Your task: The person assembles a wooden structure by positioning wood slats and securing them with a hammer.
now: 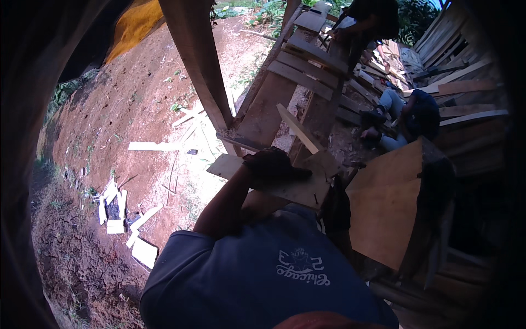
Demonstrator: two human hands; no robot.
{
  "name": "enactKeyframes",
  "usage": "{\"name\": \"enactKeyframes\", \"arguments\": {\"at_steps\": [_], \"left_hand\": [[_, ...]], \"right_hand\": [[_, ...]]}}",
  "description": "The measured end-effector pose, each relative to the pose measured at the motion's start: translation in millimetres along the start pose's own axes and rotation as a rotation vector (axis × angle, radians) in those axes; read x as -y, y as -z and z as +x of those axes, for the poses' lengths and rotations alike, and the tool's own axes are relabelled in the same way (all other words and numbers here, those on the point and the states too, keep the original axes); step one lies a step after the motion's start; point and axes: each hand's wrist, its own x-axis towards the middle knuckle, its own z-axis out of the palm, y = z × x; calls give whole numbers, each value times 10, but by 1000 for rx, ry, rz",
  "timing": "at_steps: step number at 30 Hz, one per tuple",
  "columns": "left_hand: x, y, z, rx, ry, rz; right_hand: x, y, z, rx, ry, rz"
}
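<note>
A pale wooden board (293, 191) lies across in front of my body, with a second short piece of wood (322, 163) at its right end. My left hand (274, 163) lies flat on top of the board, its fingers stretched toward the right. A nail (315, 199) stands up near the board's close right edge. Just right of it, in deep shadow, my right hand (335, 207) is closed round what looks like a hammer (350, 171), its dark end pointing up and away. Shadow hides most of the right fingers.
A wooden post (200, 60) rises at the left of a long plank bench (266, 112) with boards across it. A large plywood panel (386, 203) stands close on my right. Beyond are a seated person (419, 115), a standing person (375, 19) and stacked planks (466, 90). Offcuts (145, 252) lie on the soil.
</note>
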Motion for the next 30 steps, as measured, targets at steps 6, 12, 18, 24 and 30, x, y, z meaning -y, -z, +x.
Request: {"name": "enactKeyframes", "arguments": {"at_steps": [6, 12, 18, 24, 30], "left_hand": [[209, 196, 479, -149, 21, 10], [275, 225, 1412, -305, 39, -75], [385, -107, 2500, -305, 77, -20], [327, -466, 3058, -360, 108, -121], [1070, -777, 2596, -598, 381, -217]], "right_hand": [[546, -170, 1274, 204, -78, 256], [601, -258, 2771, 251, -246, 386], [621, 67, 3614, 470, -463, 557], [-73, 463, 4529, 407, -236, 98], [55, 503, 4530, 401, -33, -609]]}}
